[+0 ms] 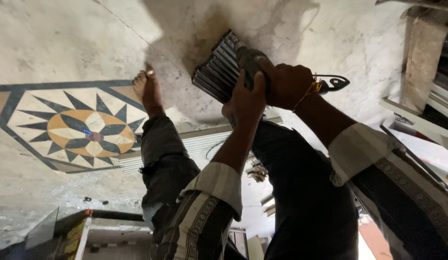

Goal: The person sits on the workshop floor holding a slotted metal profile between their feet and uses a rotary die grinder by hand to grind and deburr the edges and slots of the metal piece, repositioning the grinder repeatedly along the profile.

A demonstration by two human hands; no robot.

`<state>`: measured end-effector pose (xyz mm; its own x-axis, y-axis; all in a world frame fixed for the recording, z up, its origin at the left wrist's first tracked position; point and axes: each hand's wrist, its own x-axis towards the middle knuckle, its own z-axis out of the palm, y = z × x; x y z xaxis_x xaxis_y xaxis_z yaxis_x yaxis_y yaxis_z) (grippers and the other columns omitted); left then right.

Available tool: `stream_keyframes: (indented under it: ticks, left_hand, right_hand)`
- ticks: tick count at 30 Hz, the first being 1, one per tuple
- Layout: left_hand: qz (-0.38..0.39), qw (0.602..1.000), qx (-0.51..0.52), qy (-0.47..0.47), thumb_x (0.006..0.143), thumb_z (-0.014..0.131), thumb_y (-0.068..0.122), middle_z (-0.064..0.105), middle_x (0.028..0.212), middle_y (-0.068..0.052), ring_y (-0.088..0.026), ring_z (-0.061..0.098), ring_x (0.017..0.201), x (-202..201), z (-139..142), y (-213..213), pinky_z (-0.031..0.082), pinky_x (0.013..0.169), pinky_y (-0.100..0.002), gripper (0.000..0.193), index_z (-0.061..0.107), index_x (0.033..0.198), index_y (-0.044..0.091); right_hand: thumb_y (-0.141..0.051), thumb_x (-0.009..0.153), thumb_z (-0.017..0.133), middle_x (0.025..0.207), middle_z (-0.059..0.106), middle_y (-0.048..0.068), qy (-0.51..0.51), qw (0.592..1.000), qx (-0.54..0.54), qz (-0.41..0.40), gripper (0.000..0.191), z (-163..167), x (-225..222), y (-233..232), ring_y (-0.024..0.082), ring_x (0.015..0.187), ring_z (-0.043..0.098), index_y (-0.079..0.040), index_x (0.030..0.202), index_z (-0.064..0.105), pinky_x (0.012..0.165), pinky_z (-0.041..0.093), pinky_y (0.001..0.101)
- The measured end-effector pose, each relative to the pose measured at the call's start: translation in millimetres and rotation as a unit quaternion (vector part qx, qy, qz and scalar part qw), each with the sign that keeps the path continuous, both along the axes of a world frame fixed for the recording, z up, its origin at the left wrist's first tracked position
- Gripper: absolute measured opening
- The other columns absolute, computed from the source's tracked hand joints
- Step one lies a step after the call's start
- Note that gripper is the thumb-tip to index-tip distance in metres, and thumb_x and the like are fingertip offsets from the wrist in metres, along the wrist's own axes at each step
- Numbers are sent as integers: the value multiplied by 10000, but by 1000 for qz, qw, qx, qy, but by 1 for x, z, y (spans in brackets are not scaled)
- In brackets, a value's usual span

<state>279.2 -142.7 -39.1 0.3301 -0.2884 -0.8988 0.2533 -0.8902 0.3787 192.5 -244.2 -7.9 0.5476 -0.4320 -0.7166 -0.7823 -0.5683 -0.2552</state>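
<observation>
My right hand (287,85) is closed around the body of a grey hand-held power tool (249,61). Just below it, my left hand (246,102) also clasps the tool. The tool's front end rests on a dark ribbed metal piece (217,72) lying on the stone floor. A black pointed part (335,83) sticks out behind my right wrist; I cannot tell what it is. My bare foot (147,89) stands on the floor to the left of the ribbed piece.
A long pale ribbed metal strip (200,144) lies across the floor under my legs. A star-patterned stone inlay (84,127) fills the floor at left. Wooden and white frame pieces (421,58) stand at right. Boxes and a glass pane (46,226) sit at lower left.
</observation>
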Motion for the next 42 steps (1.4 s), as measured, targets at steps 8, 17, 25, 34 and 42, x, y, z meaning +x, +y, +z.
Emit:
stream_keyframes:
  ticks: [8,17,25,34,42]
  left_hand:
    - [-8,1000,-5,-15,909,606,534,645,1352,-282,-420,615,1281,-1,0,-1,458,1086,-423,760,559,1434,-13]
    - [0,1000,-15,-17,942,594,533,628,1394,-274,-423,586,1309,16,3,-13,452,1098,-449,725,577,1429,-3]
    - [8,998,-58,10,960,620,422,636,1351,-299,-420,617,1278,-11,63,12,463,1092,-421,682,488,1484,5]
    - [128,969,-47,205,995,619,425,626,1324,-203,-329,640,1205,5,142,91,497,995,-398,643,503,1465,1]
    - [394,687,-37,609,1154,523,423,694,1291,-174,-326,627,1225,89,194,139,493,1111,-471,481,652,1342,-1]
  right_hand:
    - [-538,834,711,725,726,167,55,998,30,9,766,2,5,-7,351,569,727,-199,1485,491,484,576,474]
    - [-557,911,654,669,705,147,140,987,48,59,761,-11,15,-6,287,491,721,-210,1541,407,443,570,427]
    - [-503,888,716,673,685,116,19,1000,-15,12,758,50,-19,14,300,518,685,-163,1530,503,451,530,427]
    - [-512,713,798,1023,736,129,3,984,46,-171,858,189,-12,72,363,768,733,-179,1458,534,635,586,471]
    - [-282,601,831,1316,655,186,-99,957,69,-262,885,322,4,173,381,1096,681,-124,1426,553,872,564,465]
